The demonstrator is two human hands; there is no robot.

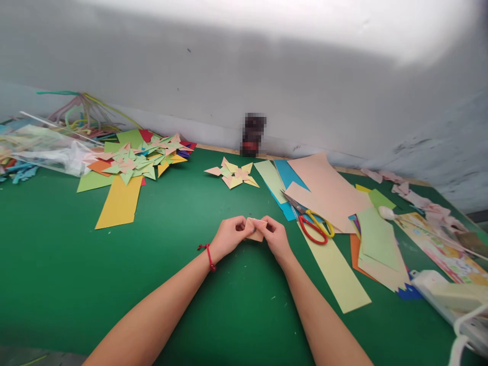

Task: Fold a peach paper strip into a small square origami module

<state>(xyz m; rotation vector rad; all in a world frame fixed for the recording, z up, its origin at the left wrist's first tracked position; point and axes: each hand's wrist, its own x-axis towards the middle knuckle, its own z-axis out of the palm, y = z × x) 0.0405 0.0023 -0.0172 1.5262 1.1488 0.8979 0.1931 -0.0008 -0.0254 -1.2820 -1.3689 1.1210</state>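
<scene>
A small pink folded piece of paper (pixel 256 234) is held between both hands, just above the green table. My left hand (pixel 231 235) pinches its left side, the thumb laid across the front; a red cord bracelet (pixel 209 258) circles that wrist. On the right edge, my right hand (pixel 275 236) grips the paper between thumb and fingers. Beyond the hands lies a folded paper star (pixel 232 175) of pink and pale yellow points. Scissors (pixel 314 226) with one red and one yellow handle rest on paper sheets to the right.
Pointed paper pieces (pixel 137 161) are heaped at back left, near a yellow strip (pixel 121 201). Large pink sheets (pixel 324 195) and a pale green strip (pixel 335 269) lie right. A white power strip (pixel 438 287) sits at the right edge. Pipe cleaners (pixel 82 114) pile up far left.
</scene>
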